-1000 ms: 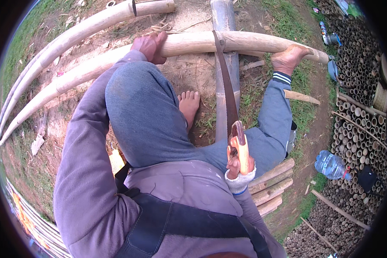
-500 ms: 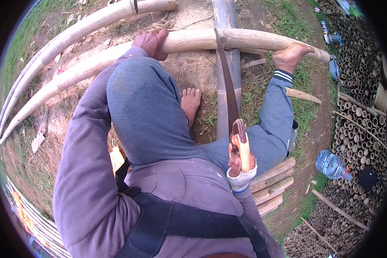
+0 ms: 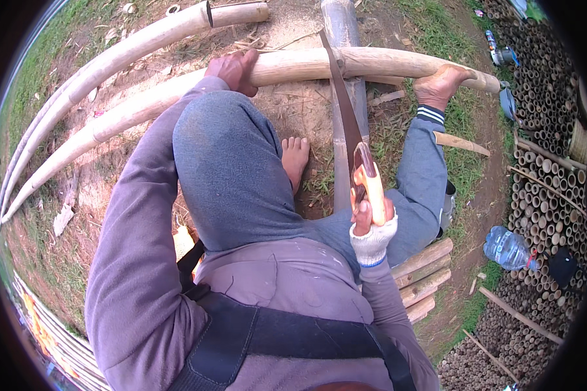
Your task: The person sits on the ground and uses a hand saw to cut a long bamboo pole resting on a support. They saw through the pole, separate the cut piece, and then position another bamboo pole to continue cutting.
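A long pale bamboo pole (image 3: 293, 67) lies crosswise ahead of me, resting on a thicker grey bamboo pole (image 3: 341, 130) that runs away from me. My left hand (image 3: 233, 70), bare, is wrapped round the pale pole left of the grey one. In a white knitted glove with bare fingers, my right hand (image 3: 372, 231) grips the orange-and-brown handle of a hand saw (image 3: 347, 107). The saw's dark blade lies across the pale pole, close to a node. My right foot (image 3: 440, 85) presses on the pole's right part.
More curved bamboo poles (image 3: 130, 55) lie at the far left. Short cut bamboo lengths (image 3: 424, 280) are stacked beside my right hip. Along the right side are piles of bamboo pieces (image 3: 544, 195), with a clear plastic bottle (image 3: 510, 249) next to them. Sawdust and grass cover the ground.
My right hand has pushed the saw forward, so its blade reaches farther past the pale pole. My left hand keeps its hold on the pole, and the view has shifted slightly.
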The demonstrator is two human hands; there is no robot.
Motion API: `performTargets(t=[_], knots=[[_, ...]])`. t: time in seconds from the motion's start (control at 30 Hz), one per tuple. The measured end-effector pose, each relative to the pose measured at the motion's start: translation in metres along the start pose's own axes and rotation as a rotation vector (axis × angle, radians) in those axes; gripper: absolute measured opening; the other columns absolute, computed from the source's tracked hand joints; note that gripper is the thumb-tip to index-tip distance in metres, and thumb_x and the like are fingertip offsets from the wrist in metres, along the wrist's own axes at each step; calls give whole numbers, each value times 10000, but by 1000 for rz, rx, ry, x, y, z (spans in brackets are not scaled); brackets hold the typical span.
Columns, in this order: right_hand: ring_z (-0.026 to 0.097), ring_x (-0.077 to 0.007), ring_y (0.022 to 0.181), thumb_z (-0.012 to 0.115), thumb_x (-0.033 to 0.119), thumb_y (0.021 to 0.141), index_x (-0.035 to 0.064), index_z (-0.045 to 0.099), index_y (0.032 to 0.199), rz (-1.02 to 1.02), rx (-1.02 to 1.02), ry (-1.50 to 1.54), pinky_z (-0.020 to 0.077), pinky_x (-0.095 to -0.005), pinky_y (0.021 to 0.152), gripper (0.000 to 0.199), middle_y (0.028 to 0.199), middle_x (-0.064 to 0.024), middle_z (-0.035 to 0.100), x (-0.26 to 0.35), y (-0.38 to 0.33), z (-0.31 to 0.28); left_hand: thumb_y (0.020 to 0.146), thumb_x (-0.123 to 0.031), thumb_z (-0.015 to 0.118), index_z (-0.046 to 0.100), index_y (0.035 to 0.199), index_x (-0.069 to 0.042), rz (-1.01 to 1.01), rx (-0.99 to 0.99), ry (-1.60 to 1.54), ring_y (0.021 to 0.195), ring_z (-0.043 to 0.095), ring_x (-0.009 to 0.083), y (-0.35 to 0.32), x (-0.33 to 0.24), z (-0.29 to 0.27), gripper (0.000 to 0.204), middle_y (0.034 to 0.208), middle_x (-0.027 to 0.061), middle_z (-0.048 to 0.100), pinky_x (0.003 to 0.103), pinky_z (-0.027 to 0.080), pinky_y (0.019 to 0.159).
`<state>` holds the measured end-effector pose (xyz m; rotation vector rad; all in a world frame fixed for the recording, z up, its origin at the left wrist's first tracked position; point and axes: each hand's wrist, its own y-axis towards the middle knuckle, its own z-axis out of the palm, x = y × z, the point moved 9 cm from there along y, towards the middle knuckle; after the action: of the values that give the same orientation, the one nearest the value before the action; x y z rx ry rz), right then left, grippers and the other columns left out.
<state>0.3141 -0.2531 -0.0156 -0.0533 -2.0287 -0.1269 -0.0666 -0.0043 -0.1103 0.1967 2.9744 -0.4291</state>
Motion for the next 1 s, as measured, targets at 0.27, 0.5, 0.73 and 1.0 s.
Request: performTargets(t=[0.27, 0.5, 0.73, 1.0], knots=[[684, -217, 674, 743, 254, 1064, -35, 667, 1054, -196, -88, -36, 553, -390, 655, 299, 791, -132, 706, 11, 157, 82, 818, -365, 896, 547, 1346, -122, 10, 57, 9, 1074, 777, 353, 9, -16, -6, 678, 1195, 179, 734, 494, 647, 910], [678, -216, 688, 749, 214, 1056, -37, 660, 1067, -256, -79, -91, 552, -375, 673, 267, 781, -126, 684, 45, 117, 58, 760, -396, 878, 547, 1457, -163, -29, -7, 14, 1067, 783, 369, 3, 8, -5, 805, 1200, 182, 754, 503, 642, 926], [660, -180, 675, 727, 236, 1064, -19, 623, 1059, -69, -6, -14, 532, -360, 649, 275, 774, -97, 668, 1, 27, 14, 827, -383, 877, 534, 1389, -120, -42, 109, 36, 1047, 782, 370, 3, -7, -6, 709, 1159, 177, 749, 496, 648, 908], [721, -239, 718, 777, 213, 1040, -48, 691, 1112, -223, -131, -59, 572, -393, 691, 284, 843, -181, 737, 28, 180, 85, 804, -376, 888, 548, 1366, -116, 30, 48, -24, 1066, 778, 394, 10, -15, -8, 707, 1154, 188, 745, 518, 638, 931]])
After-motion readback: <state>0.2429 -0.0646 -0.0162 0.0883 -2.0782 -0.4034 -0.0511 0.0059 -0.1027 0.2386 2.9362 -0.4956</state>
